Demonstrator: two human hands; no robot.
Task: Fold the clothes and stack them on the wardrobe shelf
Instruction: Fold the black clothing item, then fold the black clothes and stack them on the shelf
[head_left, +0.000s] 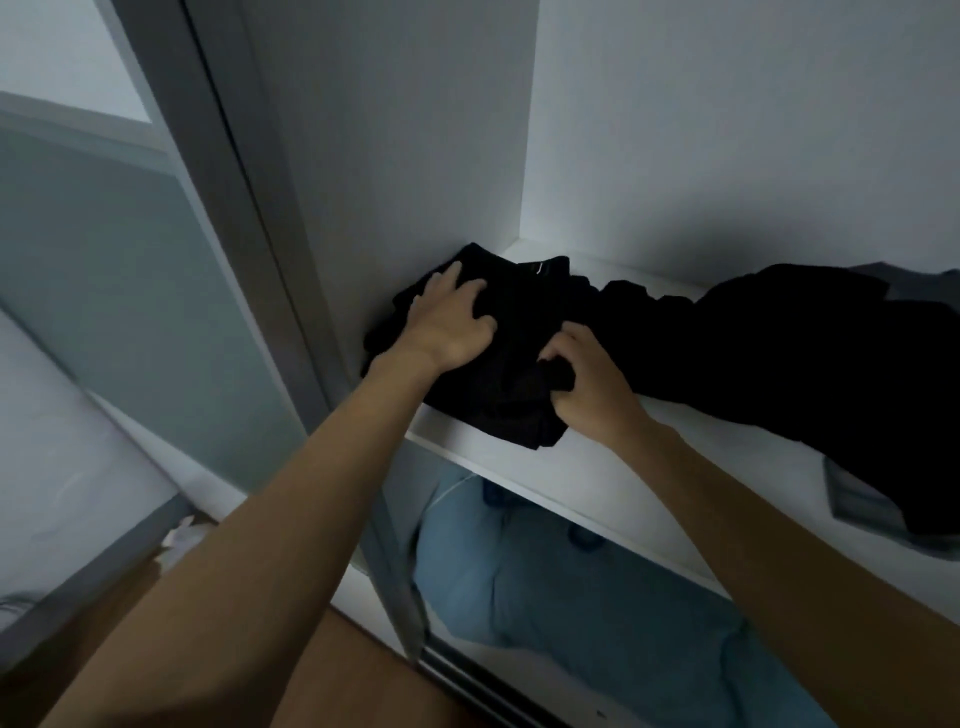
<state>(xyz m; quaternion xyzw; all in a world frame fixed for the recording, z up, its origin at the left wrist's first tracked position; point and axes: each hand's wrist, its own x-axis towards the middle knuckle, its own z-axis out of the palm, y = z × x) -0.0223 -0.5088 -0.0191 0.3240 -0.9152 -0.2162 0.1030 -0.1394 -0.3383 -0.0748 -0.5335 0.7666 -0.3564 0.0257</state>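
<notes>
A folded black garment (498, 405) lies at the left end of the white wardrobe shelf (649, 483), against the side wall. My left hand (449, 322) lies on top of its left part with fingers bent into the cloth. My right hand (587, 379) pinches a fold of the same garment at its right front edge. A loose heap of black clothes (779, 353) spreads along the shelf to the right, touching the folded one.
A grey garment (862, 499) lies under the black heap at the far right. Light blue fabric (571, 613) fills the compartment below the shelf. The sliding door frame (244, 208) stands at the left. A wooden floor shows at the bottom.
</notes>
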